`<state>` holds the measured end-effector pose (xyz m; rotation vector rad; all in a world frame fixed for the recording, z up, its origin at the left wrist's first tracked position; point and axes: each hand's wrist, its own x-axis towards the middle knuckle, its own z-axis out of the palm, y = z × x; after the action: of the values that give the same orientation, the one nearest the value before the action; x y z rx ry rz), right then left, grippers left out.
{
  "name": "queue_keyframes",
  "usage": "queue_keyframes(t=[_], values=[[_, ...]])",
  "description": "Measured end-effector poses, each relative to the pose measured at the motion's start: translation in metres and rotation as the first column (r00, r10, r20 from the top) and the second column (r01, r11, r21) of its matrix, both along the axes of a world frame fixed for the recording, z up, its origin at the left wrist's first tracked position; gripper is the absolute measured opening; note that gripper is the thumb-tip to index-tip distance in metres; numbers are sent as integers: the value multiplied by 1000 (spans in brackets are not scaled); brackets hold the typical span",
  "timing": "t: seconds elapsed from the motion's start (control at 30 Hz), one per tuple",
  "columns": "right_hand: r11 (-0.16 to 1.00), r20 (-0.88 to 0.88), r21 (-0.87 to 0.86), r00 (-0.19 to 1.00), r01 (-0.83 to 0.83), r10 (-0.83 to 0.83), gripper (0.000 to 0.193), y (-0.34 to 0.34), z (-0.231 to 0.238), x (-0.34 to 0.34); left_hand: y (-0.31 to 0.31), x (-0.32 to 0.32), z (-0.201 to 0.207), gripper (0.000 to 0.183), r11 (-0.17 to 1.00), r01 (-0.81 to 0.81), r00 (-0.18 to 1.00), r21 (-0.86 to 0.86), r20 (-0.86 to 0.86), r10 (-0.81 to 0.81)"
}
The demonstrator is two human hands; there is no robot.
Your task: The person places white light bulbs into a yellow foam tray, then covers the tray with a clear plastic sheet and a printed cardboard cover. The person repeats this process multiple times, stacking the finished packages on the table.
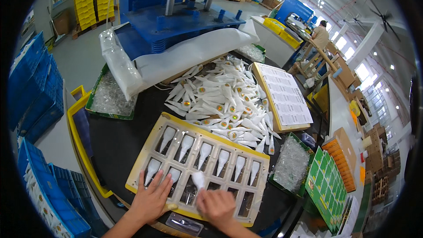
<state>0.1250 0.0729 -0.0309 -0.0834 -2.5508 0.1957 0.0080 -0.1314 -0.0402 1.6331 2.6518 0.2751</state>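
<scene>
A cream mould tray with a yellow edge [164, 118] lies in front of me, with two rows of rectangular pockets. White tapered pieces, like small long-necked bottles [205, 152], lie in the whole far row and in the near row's left pockets. My left hand [152, 199] rests on the tray's near left part, fingers spread beside the pieces there. My right hand [216, 205], blurred by motion, grips the narrow end of a white tapered piece [198, 179] over a near-row pocket. Its fingertips are hard to make out. Beyond the tray spreads a heap of such pieces [224, 99], some showing orange-and-green round spots.
Green trays of clear plastic pieces stand left [110, 94] and right [291, 163]. A printed card sheet [284, 94] lies on another mould. Behind rises a blue press [176, 22]. Blue crates [39, 88] stack at left; green cards [326, 185] lie right. A person [320, 35] stands far off.
</scene>
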Motion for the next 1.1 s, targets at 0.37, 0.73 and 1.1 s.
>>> queue_keyframes(t=[0.37,0.73,1.1], values=[[965,394,105,881,240,-262,26,221,-11,-106,178,-99,12,27,864,-25,991,502,124,-44],[974,-17,-211,996,84,-90,20,165,7,-46,229,-139,-17,18,950,-115,954,290,299,24],[946,20,-200,966,255,-256,28,29,-21,87,83,20,23,27,880,323,940,349,-12,-340]])
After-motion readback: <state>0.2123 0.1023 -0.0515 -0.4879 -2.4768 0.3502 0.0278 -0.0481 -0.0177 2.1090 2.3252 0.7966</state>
